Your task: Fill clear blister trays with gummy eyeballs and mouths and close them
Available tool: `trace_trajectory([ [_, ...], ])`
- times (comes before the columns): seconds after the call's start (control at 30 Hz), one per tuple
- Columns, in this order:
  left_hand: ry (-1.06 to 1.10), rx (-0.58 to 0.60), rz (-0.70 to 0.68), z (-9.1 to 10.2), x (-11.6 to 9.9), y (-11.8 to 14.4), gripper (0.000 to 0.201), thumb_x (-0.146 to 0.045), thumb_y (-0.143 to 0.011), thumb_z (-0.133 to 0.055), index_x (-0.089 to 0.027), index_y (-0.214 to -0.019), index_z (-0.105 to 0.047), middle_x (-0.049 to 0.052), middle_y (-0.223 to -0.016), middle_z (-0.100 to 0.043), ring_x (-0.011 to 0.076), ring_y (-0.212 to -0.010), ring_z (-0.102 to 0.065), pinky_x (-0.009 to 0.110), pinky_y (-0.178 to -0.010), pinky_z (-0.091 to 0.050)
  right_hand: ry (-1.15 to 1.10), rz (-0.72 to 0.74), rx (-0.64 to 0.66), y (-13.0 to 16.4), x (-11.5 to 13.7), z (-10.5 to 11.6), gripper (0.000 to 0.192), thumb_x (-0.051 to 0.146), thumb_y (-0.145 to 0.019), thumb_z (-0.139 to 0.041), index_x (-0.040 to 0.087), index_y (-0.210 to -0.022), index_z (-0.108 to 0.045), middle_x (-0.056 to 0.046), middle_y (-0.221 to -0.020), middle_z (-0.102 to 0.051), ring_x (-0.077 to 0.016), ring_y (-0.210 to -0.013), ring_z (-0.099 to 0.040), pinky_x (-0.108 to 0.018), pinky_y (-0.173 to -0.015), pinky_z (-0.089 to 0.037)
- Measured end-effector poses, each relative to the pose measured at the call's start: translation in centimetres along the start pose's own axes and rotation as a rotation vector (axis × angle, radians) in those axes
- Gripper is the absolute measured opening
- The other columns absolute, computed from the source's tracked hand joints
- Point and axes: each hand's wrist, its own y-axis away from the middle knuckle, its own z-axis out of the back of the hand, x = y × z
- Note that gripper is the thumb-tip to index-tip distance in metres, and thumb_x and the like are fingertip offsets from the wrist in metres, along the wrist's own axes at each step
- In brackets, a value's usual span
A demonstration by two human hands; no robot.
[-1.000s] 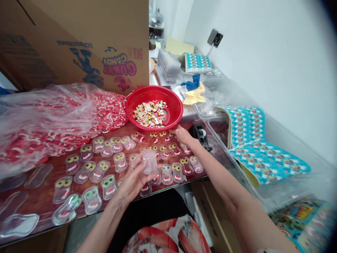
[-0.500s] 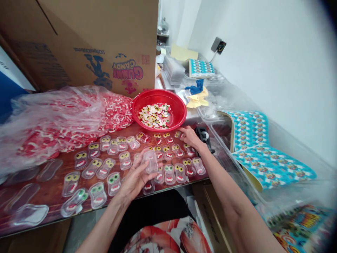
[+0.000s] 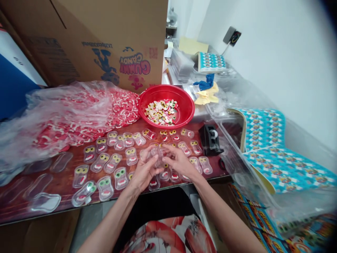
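Above the near side of the table, my left hand point(image 3: 145, 174) is closed around clear plastic trays point(image 3: 157, 154) that look nested together. From the right, my right hand point(image 3: 180, 161) pinches their edge with thumb and fingers. How many trays are in the stack I cannot make out. Below and around both hands lie several small clear trays, such as one tray point(image 3: 131, 156), each with gummy eyes and red-and-white gummy teeth in it. Beyond them stands a red bowl point(image 3: 184, 121) holding loose gummy eyes.
A clear bag point(image 3: 86, 105) of red-and-white gummies lies at the left, before a large cardboard box point(image 3: 126, 31). Tray pieces without candy point(image 3: 46, 202) lie at the left front. A black tape dispenser point(image 3: 210, 138) stands at the right, beside a plastic bin with blue label sheets point(image 3: 263, 130).
My right hand has come back from near the bowl's front rim to the trays in my left hand and now grips them too. The view has shifted slightly.
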Motion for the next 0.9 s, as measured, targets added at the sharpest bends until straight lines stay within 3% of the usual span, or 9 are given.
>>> trace_trajectory([
  [0.2, 0.005, -0.006, 0.003, -0.4, -0.5, 0.0, 0.063, -0.024, -0.071, -0.084, -0.030, -0.127, -0.056, 0.002, -0.110, -0.069, 0.0138, -0.079, -0.069, 0.028, -0.069, -0.061, -0.027, -0.010, -0.040, 0.9, 0.8, -0.3, 0.058, 0.028, -0.072, -0.075, 0.022, -0.129, -0.063, -0.009, -0.117, -0.067, -0.0168, -0.080, -0.062, -0.031, -0.069, -0.053],
  [0.37, -0.021, -0.017, 0.012, -0.4, -0.4, 0.0, 0.067, -0.025, -0.068, -0.087, -0.029, -0.127, -0.056, 0.003, -0.110, -0.069, 0.0167, -0.081, -0.071, 0.030, -0.069, -0.061, -0.140, -0.086, -0.039, 1.2, 1.3, -0.8, 0.057, 0.025, -0.069, -0.075, 0.023, -0.125, -0.064, -0.004, -0.100, -0.068, -0.0154, -0.074, -0.060, -0.029, -0.065, -0.051],
  [0.5, -0.050, -0.038, -0.024, 0.1, -0.5, 0.0, 0.062, -0.026, -0.070, -0.086, -0.029, -0.125, -0.057, 0.004, -0.115, -0.068, 0.0169, -0.083, -0.071, 0.026, -0.062, -0.061, -0.252, -0.093, -0.078, 0.7, 0.7, 0.2, 0.052, 0.030, -0.068, -0.075, 0.021, -0.118, -0.064, -0.005, -0.104, -0.066, -0.0152, -0.076, -0.061, -0.028, -0.065, -0.051],
  [0.57, -0.054, -0.053, -0.025, 0.2, -0.6, 0.0, 0.062, -0.026, -0.070, -0.085, -0.029, -0.125, -0.057, 0.004, -0.114, -0.068, 0.0187, -0.087, -0.072, 0.025, -0.061, -0.061, -0.087, -0.101, -0.158, -0.1, 0.1, 1.4, 0.050, 0.032, -0.071, -0.072, 0.019, -0.119, -0.063, -0.006, -0.105, -0.066, -0.0177, -0.081, -0.063, -0.030, -0.069, -0.052],
  [0.7, -0.055, -0.037, -0.005, 0.4, -0.7, 0.0, 0.064, -0.026, -0.074, -0.083, -0.029, -0.129, -0.052, 0.005, -0.110, -0.070, 0.0226, -0.093, -0.074, 0.026, -0.063, -0.061, 0.584, -0.151, -0.410, -2.8, -0.7, 3.9, 0.042, 0.028, -0.078, -0.066, 0.015, -0.118, -0.065, -0.012, -0.110, -0.066, -0.0270, -0.103, -0.062, -0.039, -0.090, -0.049],
  [0.77, -0.055, -0.025, -0.003, 0.5, -0.7, 0.1, 0.064, -0.027, -0.075, -0.082, -0.029, -0.130, -0.051, 0.006, -0.110, -0.070, 0.0230, -0.094, -0.074, 0.025, -0.063, -0.062, 0.792, -0.190, -0.443, -4.4, -0.8, 4.6, 0.038, 0.029, -0.083, -0.063, 0.013, -0.117, -0.064, -0.015, -0.114, -0.064, -0.0297, -0.106, -0.061, -0.041, -0.092, -0.048],
  [0.9, -0.038, -0.006, -0.002, 0.6, -0.9, 0.3, 0.064, -0.026, -0.075, -0.082, -0.031, -0.131, -0.051, 0.004, -0.108, -0.071, 0.0235, -0.095, -0.074, 0.024, -0.061, -0.062, 0.928, -0.196, -0.423, -6.8, -1.3, 4.7, 0.030, 0.029, -0.088, -0.060, 0.012, -0.112, -0.064, -0.019, -0.118, -0.061, -0.0304, -0.107, -0.061, -0.038, -0.088, -0.049],
])
